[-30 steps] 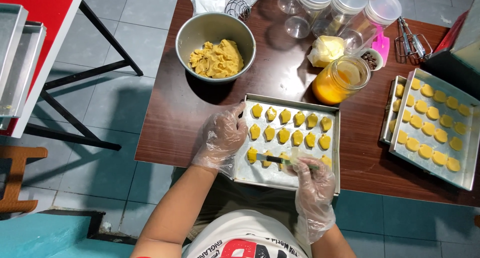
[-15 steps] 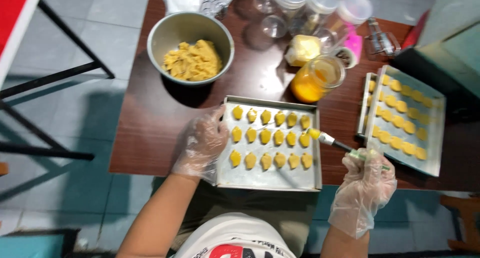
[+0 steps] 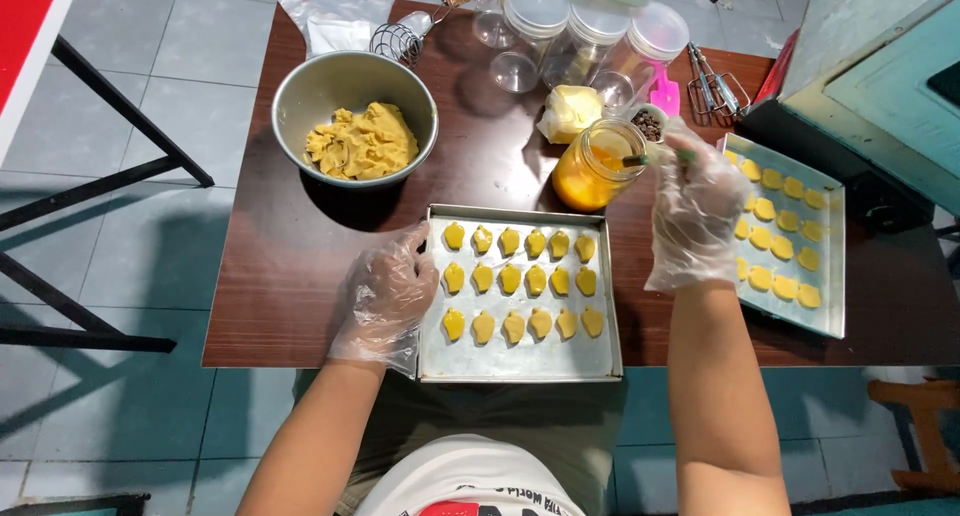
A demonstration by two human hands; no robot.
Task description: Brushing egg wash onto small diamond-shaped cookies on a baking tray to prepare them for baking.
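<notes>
Since a moment ago my right hand (image 3: pixel 695 211) has carried the brush (image 3: pixel 655 158) from the baking tray (image 3: pixel 520 361) up to the jar of yellow glaze (image 3: pixel 592 166) just behind it. The brush lies nearly level, tip in the jar mouth, handle running right into my gloved fingers (image 3: pixel 690 171), curled and pinching it. My left hand (image 3: pixel 390 291) rests on the tray's left rim, fingers loosely spread, on the desk (image 3: pixel 290 266).

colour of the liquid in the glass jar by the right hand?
Orange-yellow liquid in the glass jar; head view shows it best.
</notes>
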